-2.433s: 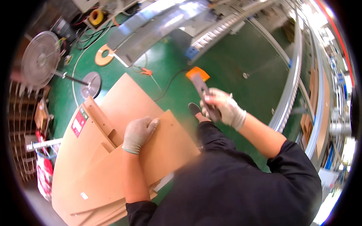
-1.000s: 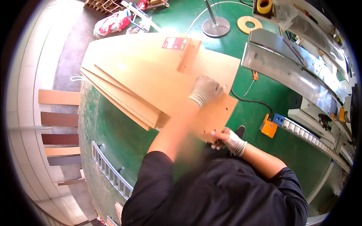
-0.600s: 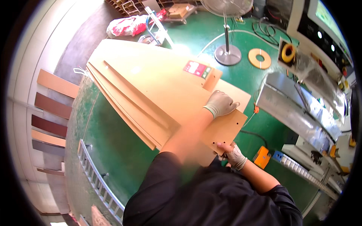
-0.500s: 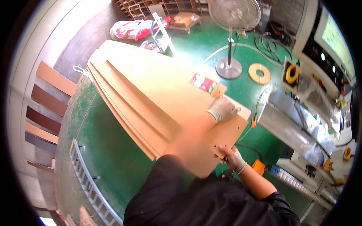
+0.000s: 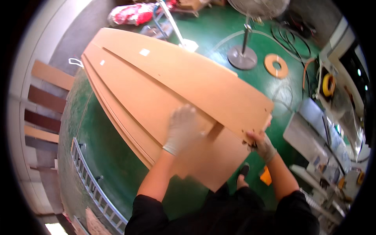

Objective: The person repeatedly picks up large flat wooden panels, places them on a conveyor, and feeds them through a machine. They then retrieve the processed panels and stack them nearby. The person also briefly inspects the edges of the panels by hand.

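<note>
Long, flat tan boards lie stacked lengthwise, running from in front of me toward the far left. My right hand, in a pale glove with bare fingertips, grips the near end of the top panel, thumb above, beside several small dark holes. That panel lies askew over the wide board below it. My left hand, also gloved and slightly blurred, is over the boards left of the top panel, fingers stretched out and holding nothing. Whether it touches the surface I cannot tell.
A standing fan and a tan ring-shaped roll are on the green floor, far right. A machine with a metal table stands to the right. On the left lies a metal roller rack; strips of board are beyond it.
My left hand has let go of the top panel's far edge and moved left over the boards. The panel has shifted right and away; the red-and-green printed item is now out of sight.
</note>
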Motion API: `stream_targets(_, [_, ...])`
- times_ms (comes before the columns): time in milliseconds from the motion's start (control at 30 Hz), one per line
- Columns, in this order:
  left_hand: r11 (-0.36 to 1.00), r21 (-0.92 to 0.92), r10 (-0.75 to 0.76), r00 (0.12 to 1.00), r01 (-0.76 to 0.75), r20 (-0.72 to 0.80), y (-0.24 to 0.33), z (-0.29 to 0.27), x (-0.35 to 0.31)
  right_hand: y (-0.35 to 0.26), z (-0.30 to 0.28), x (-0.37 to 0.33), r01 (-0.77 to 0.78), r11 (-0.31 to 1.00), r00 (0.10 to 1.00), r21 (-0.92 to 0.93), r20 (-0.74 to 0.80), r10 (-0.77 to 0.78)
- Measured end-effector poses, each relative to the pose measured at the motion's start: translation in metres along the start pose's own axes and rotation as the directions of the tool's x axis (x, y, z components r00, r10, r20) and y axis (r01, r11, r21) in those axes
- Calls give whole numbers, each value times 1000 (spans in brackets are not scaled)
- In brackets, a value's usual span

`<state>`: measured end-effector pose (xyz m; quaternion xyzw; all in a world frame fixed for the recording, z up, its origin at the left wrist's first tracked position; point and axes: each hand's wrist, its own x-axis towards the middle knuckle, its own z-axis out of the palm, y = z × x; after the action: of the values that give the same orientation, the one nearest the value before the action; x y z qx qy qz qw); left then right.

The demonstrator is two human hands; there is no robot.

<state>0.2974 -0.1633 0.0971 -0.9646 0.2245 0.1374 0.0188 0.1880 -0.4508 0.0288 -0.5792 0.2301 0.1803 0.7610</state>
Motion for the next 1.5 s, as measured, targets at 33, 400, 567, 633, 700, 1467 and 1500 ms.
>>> stream_targets(33, [1000,-6,3,999,-3,-33,-8,13,-14,16,-3,5,2,1000,1000,-23,-19,-2])
stream_targets(400, [995,91,42,985,-27,-166,-91,89,-144,81,32,-50,-112,976,973,-187,178,146])
stream_targets(567, [993,-111,-76,966,50,-247,-87,99,-147,118,38,-64,-104,863,890,-494,341,303])
stream_targets(633, [982,-190,-70,937,4,-341,-50,85,-108,124,28,-59,-97,798,807,-595,422,413])
stream_targets(700, [973,-225,-31,931,-56,-363,-11,69,-59,112,28,-72,-59,778,819,-625,416,396])
stream_targets(1467, [735,-626,-581,718,260,-383,118,69,-23,141,39,-93,-763,298,611,573,790,48])
stream_targets(1500, [342,-922,-796,577,183,-181,139,71,-38,141,38,-93,-771,299,602,562,796,57])
